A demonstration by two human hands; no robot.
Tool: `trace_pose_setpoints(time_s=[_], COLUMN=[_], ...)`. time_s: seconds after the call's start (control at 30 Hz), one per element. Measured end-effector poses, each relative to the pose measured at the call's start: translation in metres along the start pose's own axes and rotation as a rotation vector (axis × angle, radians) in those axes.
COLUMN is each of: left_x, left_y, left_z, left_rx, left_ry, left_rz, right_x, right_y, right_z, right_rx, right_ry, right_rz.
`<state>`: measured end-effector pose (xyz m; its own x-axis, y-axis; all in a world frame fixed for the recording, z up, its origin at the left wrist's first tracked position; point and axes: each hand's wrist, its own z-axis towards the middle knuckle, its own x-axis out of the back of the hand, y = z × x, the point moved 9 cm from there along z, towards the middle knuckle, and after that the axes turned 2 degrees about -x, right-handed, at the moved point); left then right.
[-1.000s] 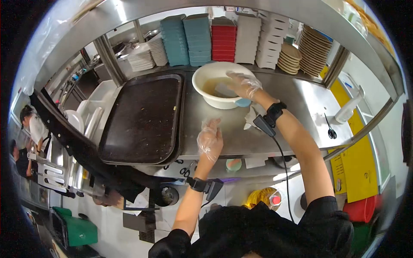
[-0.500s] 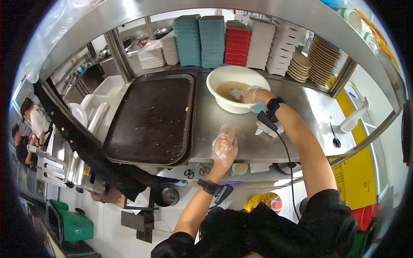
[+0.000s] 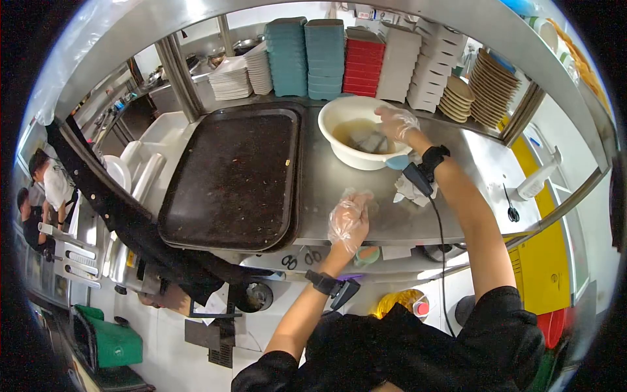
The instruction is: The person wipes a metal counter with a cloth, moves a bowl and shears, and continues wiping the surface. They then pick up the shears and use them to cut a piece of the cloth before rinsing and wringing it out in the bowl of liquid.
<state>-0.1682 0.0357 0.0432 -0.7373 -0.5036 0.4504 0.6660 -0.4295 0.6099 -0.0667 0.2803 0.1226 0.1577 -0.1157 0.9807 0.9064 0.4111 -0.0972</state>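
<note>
My right hand [image 3: 398,124], in a clear plastic glove, is over the right side of a white bowl [image 3: 339,147]. Its fingers point left over the cloudy yellowish liquid [image 3: 353,129], apart and with nothing seen in them. A wet grey piece [image 3: 369,142], perhaps cloth, lies in the liquid below. At the near right rim shows a light-blue piece [image 3: 398,161]. Closer to me, my left hand [image 3: 347,221], gloved too, is above the steel counter's front part with its fingers loosely curled together; I see nothing in them.
Dark stacked trays [image 3: 228,176] cover the counter's left. Behind stand teal containers [image 3: 286,59], red containers [image 3: 362,64] and brown plates [image 3: 493,81]. Crumpled white tissue [image 3: 413,191] sits right of the bowl. Scissors [image 3: 512,212] and a spray bottle [image 3: 532,185] lie farther right. Two people [image 3: 49,189] are far left.
My right hand has risen out of the liquid and moved up over the bowl's right side, leaving the grey piece in view. My left hand has shifted only slightly.
</note>
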Motion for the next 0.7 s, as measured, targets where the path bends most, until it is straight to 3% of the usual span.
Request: trace_pose_setpoints(time_s=[0.03,0.1,0.17,0.23,0.27,0.37,0.43,0.47,0.5,0.57,0.6,0.63,0.7], left_x=[0.002,0.004,0.000,-0.003,-0.003,0.002,0.010,0.017,0.033,0.049,0.050,0.051,0.032], left_y=[0.002,0.004,-0.001,-0.004,-0.004,-0.004,-0.002,-0.001,0.014,0.025,0.022,0.019,-0.002], left_z=[0.000,0.000,0.000,0.000,-0.001,0.004,0.013,0.019,0.034,0.066,0.081,0.099,0.132], left_rx=[-0.015,-0.030,0.030,0.007,-0.014,0.072,0.048,0.022,0.007,0.168,0.180,0.188,0.321], left_ry=[0.019,0.040,-0.012,0.008,0.027,-0.050,0.021,0.090,0.139,0.178,0.225,0.272,0.257], left_rz=[-0.003,-0.004,-0.009,0.018,0.041,-0.068,-0.040,-0.013,-0.100,-0.154,-0.217,-0.280,-0.361], right_x=[-0.002,-0.014,-0.017,-0.056,-0.105,-0.060,-0.059,-0.065,-0.058,-0.041,-0.041,-0.041,-0.027], right_y=[-0.007,-0.036,-0.047,-0.035,0.003,-0.033,-0.022,-0.015,-0.010,0.000,0.009,0.019,0.024], right_z=[-0.007,-0.019,-0.027,-0.022,0.011,-0.012,-0.012,0.012,0.013,0.013,0.020,0.028,0.026], right_rx=[-0.038,0.128,0.165,0.108,0.039,0.102,0.065,0.351,0.243,0.043,0.074,0.117,0.105], right_ry=[-0.064,-0.243,-0.298,-0.465,-0.478,-0.491,-0.480,-0.222,-0.222,-0.168,-0.129,-0.039,0.048], right_rz=[0.004,-0.009,0.026,-0.061,-0.105,-0.125,-0.011,-0.084,0.103,0.507,0.645,0.544,0.636])
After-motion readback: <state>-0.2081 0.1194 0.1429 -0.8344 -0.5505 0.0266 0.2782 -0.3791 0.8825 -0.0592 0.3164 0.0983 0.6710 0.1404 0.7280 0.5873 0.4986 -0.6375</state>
